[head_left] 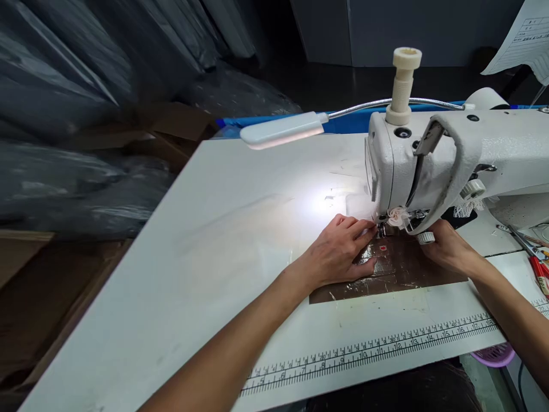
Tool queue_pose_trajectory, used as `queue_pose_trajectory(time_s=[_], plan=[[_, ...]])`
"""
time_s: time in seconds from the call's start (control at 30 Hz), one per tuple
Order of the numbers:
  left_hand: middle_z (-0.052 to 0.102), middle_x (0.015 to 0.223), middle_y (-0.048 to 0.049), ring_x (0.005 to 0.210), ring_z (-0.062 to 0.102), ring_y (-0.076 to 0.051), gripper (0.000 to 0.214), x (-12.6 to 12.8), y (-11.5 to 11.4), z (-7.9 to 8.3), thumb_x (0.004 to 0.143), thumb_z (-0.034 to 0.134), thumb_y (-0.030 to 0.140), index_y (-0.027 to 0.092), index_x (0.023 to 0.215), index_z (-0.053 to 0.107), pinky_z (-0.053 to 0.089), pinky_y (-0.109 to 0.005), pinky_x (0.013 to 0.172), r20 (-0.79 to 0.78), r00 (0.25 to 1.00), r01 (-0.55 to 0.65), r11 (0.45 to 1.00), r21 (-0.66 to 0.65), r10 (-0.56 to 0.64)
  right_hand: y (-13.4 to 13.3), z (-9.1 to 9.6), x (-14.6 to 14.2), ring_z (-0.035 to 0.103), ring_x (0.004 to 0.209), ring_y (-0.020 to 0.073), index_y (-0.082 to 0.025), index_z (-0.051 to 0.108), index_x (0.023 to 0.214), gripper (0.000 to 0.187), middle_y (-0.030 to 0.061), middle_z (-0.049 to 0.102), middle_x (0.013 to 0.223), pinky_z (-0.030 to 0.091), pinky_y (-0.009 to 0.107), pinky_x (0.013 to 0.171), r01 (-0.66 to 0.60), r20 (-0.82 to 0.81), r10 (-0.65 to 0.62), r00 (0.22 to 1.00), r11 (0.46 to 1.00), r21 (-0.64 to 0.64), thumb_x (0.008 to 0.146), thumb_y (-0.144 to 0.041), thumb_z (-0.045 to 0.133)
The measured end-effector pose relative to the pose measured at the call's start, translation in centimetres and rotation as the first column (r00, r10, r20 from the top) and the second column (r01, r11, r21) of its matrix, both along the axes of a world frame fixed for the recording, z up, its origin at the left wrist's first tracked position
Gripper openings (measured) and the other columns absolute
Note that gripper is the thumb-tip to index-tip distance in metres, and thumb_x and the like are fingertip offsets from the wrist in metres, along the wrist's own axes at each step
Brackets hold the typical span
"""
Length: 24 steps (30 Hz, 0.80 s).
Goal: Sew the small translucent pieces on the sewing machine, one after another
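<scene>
A white sewing machine (437,151) stands at the right of the table, its presser foot (381,230) down near a brown, shiny sheet (407,266). My left hand (345,249) lies on the sheet just left of the presser foot. Its fingers stretch toward the needle area, and the thumb is spread apart from them. Whether a small piece lies under the fingertips cannot be seen. On the other side of the needle, my right hand (446,246) rests by the machine's base. Its fingers are hidden behind the machine head. A pale ruffled scrap (398,217) hangs on the machine head.
A lamp (283,130) lights the white table (223,240). A printed ruler strip (369,355) runs along the front edge. Scissors (525,243) and a red-handled tool (539,274) lie at right. Plastic-wrapped bundles (77,189) and cardboard boxes (55,292) stand left of the table.
</scene>
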State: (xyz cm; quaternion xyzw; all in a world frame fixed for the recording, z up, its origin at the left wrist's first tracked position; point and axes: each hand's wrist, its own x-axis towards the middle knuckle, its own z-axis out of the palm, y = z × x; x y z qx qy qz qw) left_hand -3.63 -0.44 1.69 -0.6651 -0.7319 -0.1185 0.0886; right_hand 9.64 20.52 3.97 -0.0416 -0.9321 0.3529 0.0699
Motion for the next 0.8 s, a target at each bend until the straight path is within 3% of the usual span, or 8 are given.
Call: queue_pose_trajectory(time_s=[0.2, 0.4, 0.57, 0.7, 0.8], plan=[[0.065, 0.104, -0.0100, 0.091, 0.057, -0.024, 0.037, -0.2, 0.1, -0.4, 0.091, 0.046, 0.043, 0.016, 0.110, 0.065, 0.044, -0.038, 0.080, -0.005, 1.000, -0.013, 0.999, 0.030, 0.013, -0.7, -0.5, 0.2, 0.057, 0.075, 0.0174, -0.018, 0.053, 0.078, 0.028, 0.0062, 0.061, 0.083, 0.048, 0.030, 0.069, -0.094, -0.104, 0.088, 0.991, 0.994, -0.053, 0.097, -0.028, 0.036], [0.064, 0.106, -0.0115, 0.096, 0.058, -0.026, 0.037, -0.1, 0.1, -0.5, 0.092, 0.043, 0.038, 0.016, 0.117, 0.059, 0.043, -0.043, 0.086, 0.075, 0.995, -0.065, 0.996, 0.061, 0.060, -1.1, -0.6, 0.7, 0.060, 0.079, 0.0168, -0.017, 0.056, 0.082, 0.023, 0.0069, 0.065, 0.091, 0.049, 0.028, 0.071, -0.021, -0.070, 0.018, 0.997, 0.999, -0.045, 0.096, -0.031, 0.044], [0.064, 0.098, -0.0102, 0.103, 0.057, -0.028, 0.038, 0.0, 0.2, 0.2, 0.093, 0.041, 0.037, 0.013, 0.121, 0.053, 0.036, -0.047, 0.100, 0.180, 0.980, -0.077, 0.995, -0.064, 0.087, -1.0, -1.0, 0.5, 0.063, 0.081, 0.0185, -0.017, 0.060, 0.081, 0.023, 0.0081, 0.064, 0.093, 0.053, 0.031, 0.074, -0.024, -0.116, 0.028, 0.993, 0.999, 0.032, 0.094, -0.027, 0.044], [0.062, 0.103, -0.0119, 0.103, 0.057, -0.028, 0.038, 0.1, 0.6, 0.6, 0.093, 0.040, 0.039, 0.013, 0.118, 0.052, 0.036, -0.048, 0.100, 0.268, 0.952, -0.121, 0.986, -0.117, 0.148, -1.6, -1.7, 0.9, 0.064, 0.093, 0.0213, -0.017, 0.066, 0.101, 0.025, 0.0123, 0.061, 0.109, 0.056, 0.037, 0.083, -0.064, -0.134, 0.086, 0.987, 0.985, 0.161, 0.096, -0.027, 0.043], [0.061, 0.111, -0.0146, 0.107, 0.055, -0.030, 0.039, -0.2, 0.8, 0.9, 0.092, 0.042, 0.040, 0.012, 0.116, 0.053, 0.037, -0.050, 0.100, 0.287, 0.948, -0.105, 0.987, -0.125, 0.137, -2.3, -2.0, 1.4, 0.064, 0.100, 0.0233, -0.015, 0.060, 0.122, 0.032, 0.0155, 0.060, 0.116, 0.056, 0.038, 0.086, -0.080, -0.113, 0.111, 0.987, 0.965, 0.250, 0.099, -0.026, 0.041]])
